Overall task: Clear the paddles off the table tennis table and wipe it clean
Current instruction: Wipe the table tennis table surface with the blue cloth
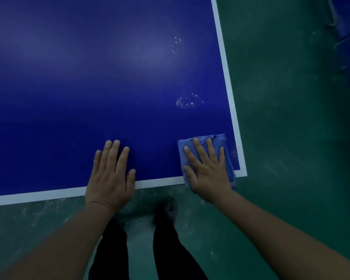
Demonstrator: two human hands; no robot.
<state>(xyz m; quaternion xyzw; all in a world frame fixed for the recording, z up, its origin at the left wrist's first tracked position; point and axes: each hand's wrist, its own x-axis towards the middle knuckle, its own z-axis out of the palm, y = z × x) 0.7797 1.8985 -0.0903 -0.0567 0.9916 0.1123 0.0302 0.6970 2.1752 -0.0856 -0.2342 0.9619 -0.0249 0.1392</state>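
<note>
On the near right corner of the table, the right hand (pixel 207 170) lies flat on a blue cloth (pixel 220 143). Its fingers (pixel 198 150) are straight and spread wide, pressing down on the cloth, not curled round it. The thumb sits at the cloth's left edge. The cloth is folded and a bit rumpled. It lies on the blue top just inside the white corner lines, and its near end hangs a little past the table's edge under the palm.

To the left, well apart from the cloth, the left hand (pixel 111 174) also lies flat. Its fingers are straight and close together, touching the bare blue top, and it holds nothing. Its palm covers the white line at the near edge. Both arms reach forward from the bottom of the view, the left arm (pixel 55 241) from the lower left and the right arm (pixel 281 229) from the lower right.

The table tennis table (pixel 89 98) is dark blue with a white line (pixel 226 77) along its right side and its near side. 2 patches of small shiny drops sit on the top near the right line, 1 far patch (pixel 176 42) and 1 nearer patch (pixel 188 101) beyond the cloth. The light is dim, and soft glare shows on the blue.

The floor (pixel 291 118) is green and scuffed. Below the table edge, 2 legs in dark trousers (pixel 166 249) stand on it, and 1 dark shoe (pixel 169 207) shows.

I count 2 hands, 1 cloth and 1 table.
</note>
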